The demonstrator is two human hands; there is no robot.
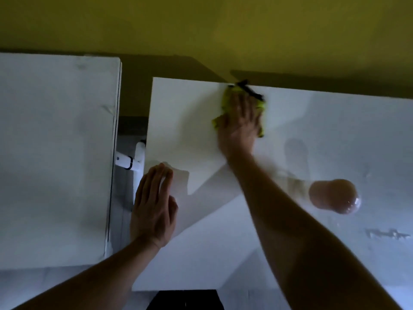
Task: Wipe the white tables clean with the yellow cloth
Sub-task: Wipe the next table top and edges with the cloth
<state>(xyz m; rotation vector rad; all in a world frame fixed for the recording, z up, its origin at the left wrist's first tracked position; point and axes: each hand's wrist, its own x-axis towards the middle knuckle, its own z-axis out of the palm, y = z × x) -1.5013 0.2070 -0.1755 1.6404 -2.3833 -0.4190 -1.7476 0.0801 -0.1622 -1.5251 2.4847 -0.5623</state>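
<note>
A white table fills the middle and right of the view. My right hand lies flat on the yellow cloth near the table's far edge, fingers straight, pressing it down. The cloth shows around my fingers and has a black strip at its far end. My left hand rests flat on the table's left edge, fingers straight and together, holding nothing. A second white table stands to the left, apart from the first by a narrow gap.
A yellow-green wall runs behind both tables. A white bracket sits in the gap between them. On the right part of the table lie a pinkish round blob and a grey smear. A dark object shows below the near edge.
</note>
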